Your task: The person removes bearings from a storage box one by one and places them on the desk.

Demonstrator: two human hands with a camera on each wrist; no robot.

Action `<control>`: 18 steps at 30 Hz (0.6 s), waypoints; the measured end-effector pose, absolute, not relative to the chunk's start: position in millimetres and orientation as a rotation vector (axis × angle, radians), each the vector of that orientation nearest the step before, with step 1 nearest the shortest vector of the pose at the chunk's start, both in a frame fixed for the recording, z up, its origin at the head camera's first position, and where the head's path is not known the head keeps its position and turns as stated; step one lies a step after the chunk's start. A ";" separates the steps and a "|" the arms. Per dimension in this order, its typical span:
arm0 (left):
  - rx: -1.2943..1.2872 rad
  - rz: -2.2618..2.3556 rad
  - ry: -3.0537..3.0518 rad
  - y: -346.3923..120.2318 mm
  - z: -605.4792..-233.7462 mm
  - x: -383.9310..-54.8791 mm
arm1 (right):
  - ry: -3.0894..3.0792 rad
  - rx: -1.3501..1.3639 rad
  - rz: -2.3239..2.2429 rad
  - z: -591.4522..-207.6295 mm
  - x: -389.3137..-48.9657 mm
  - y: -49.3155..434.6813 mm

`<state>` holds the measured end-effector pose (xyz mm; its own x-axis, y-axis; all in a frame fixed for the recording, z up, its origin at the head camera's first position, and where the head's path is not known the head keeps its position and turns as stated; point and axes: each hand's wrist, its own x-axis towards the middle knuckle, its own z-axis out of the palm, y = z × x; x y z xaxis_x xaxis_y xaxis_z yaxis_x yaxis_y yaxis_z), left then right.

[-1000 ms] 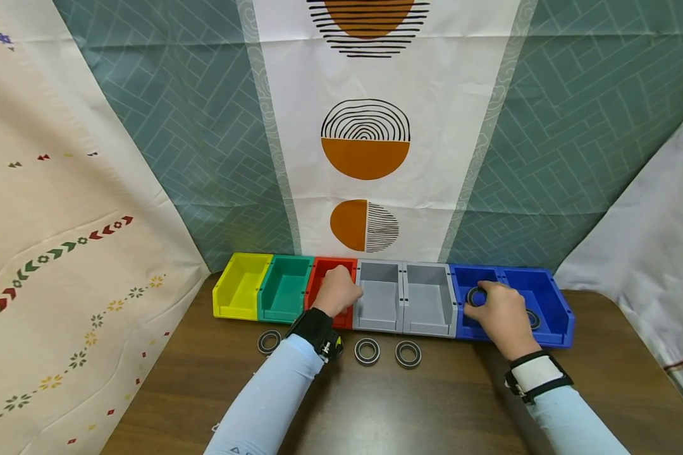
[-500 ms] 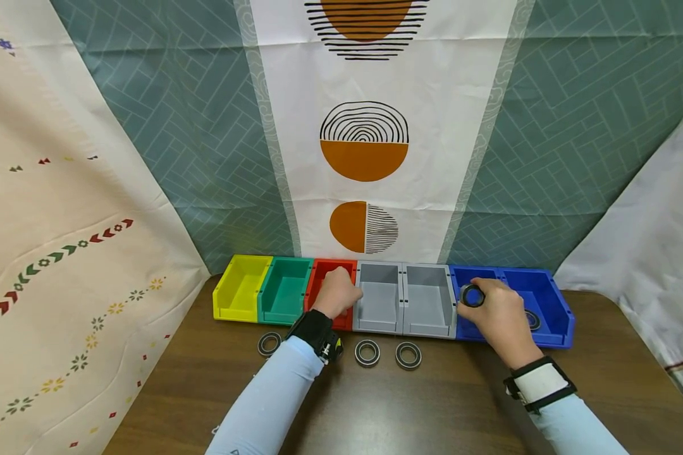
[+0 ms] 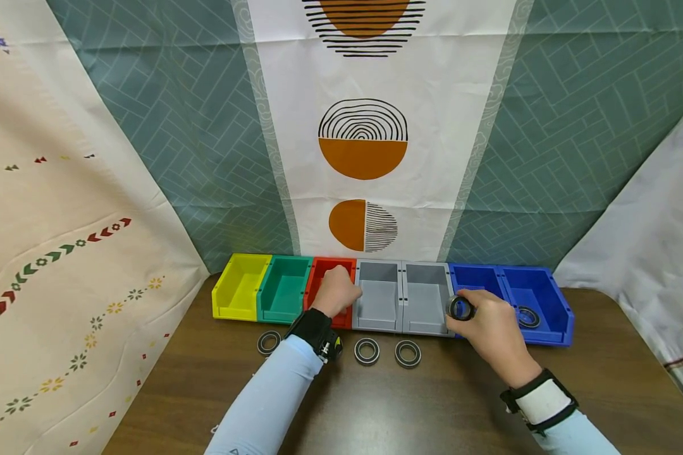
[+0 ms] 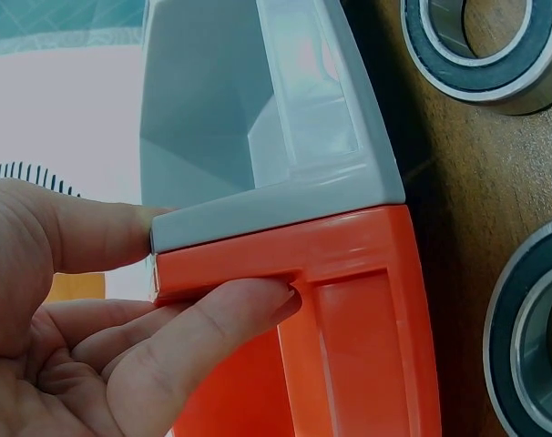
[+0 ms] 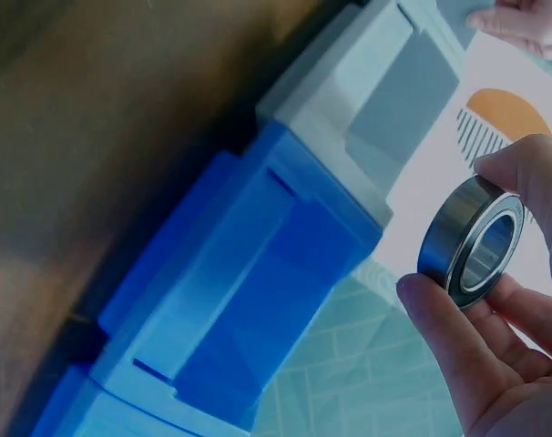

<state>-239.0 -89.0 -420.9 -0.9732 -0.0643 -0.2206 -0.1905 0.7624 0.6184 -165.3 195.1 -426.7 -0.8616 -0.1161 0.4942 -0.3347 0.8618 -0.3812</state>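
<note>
My right hand (image 3: pixel 492 328) pinches a ball bearing (image 5: pixel 467 237) between thumb and fingers, its ring standing on edge. In the head view it is above the front of the left blue bin (image 3: pixel 471 272), by the right grey bin (image 3: pixel 429 328). With thumb and fingers, my left hand (image 3: pixel 337 292) pinches the adjoining side walls of the red bin (image 4: pixel 372 309) and the left grey bin (image 4: pixel 285 202). In the left wrist view the thumb reaches inside the red bin. One more bearing (image 3: pixel 528 317) lies in the right blue bin (image 3: pixel 552 335).
Three bearings lie on the wooden table (image 3: pixel 398 411) before the row: a left one (image 3: pixel 269 342), a middle one (image 3: pixel 367 352) and a right one (image 3: pixel 408 354). A yellow bin (image 3: pixel 233 313) and a green bin (image 3: pixel 284 316) form the left end. Cloth (image 3: pixel 427 234) hangs behind.
My right hand has lifted the bearing out of the left blue bin and carried it slightly left, towards the right grey bin. My left hand has stayed in place.
</note>
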 end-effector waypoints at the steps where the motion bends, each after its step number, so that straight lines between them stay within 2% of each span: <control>1: -0.205 1.002 2.772 -89.2 -421.1 -239.1 | -2.572 0.338 0.642 -428.5 -163.9 194.3; 18: -0.201 1.003 2.767 -89.3 -421.7 -239.5 | -2.768 0.422 0.596 -456.1 -145.9 188.8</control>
<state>-239.5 -89.3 -421.7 -0.9725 -0.0616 -0.2247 -0.1912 0.7619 0.6189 -145.9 188.8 -456.1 -0.9187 -0.2223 0.3266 -0.3370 0.8722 -0.3544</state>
